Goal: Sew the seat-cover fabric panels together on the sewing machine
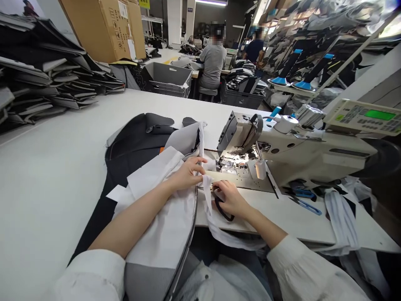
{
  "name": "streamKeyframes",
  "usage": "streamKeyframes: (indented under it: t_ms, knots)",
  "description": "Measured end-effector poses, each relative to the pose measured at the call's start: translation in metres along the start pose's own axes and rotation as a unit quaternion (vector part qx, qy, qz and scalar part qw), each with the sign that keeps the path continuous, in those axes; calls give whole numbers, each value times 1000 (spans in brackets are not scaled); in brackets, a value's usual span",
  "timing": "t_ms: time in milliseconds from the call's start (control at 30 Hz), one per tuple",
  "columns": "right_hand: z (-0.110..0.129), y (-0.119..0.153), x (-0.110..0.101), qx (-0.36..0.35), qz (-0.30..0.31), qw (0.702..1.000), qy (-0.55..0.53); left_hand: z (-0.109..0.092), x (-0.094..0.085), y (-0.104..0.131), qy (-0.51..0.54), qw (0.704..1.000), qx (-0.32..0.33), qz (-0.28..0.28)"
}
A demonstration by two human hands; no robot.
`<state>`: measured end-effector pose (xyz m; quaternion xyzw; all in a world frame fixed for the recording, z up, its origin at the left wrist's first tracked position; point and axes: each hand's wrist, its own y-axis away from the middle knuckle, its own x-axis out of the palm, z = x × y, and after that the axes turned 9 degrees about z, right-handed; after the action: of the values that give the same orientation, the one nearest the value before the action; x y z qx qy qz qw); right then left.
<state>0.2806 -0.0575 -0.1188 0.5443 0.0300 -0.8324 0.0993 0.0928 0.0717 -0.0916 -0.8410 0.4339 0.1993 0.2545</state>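
The white strip (207, 202) hangs just below the left fingertips, between both hands. Left hand (187, 173): palm down, fingers bent over the fabric piece's (131, 144) edge, index and thumb close together; whether they clamp the strip cannot be told. Its forearm slants across white sheets (163, 234). Right hand (234, 200): fingers curled round a black looped handle (230, 217), forearm entering from lower right. The sewing machine (313, 156) limits room ahead-right of the fingers; the table (46, 188) edge runs just below the right fingers, bare surface well left of the left fingers.
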Motion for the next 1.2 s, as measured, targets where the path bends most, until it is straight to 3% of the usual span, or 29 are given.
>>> streamKeyframes:
  t_ms: [267, 500, 700, 800, 933, 1000, 1100, 1200]
  knots:
    - [-5, -14, 6, -74, 5, 997, 2, -1, -2, 0, 28, 1000, -5, 4]
    - [-8, -8, 7, -84, -45, 995, 23, 4, 0, 1, 55, 998, -10, 0]
    - [-2, -23, 11, -75, -9, 994, 85, -4, -2, 1, -62, 997, 33, 10]
    - [-4, -24, 10, -74, 25, 993, 87, -7, -7, 2, -36, 998, 49, -21]
    - [-19, 9, 0, -43, 60, 994, 77, -6, -9, 7, -32, 998, 34, -48]
    - [-32, 41, -11, 3, 71, 995, 66, -1, -7, 10, -126, 992, 22, -5]
    - [-53, 93, -31, 128, 72, 988, 43, 10, 3, 12, -269, 960, 22, 77]
    - [-71, 124, -45, 239, 28, 970, 44, 16, 15, 11, -323, 941, 32, 99]
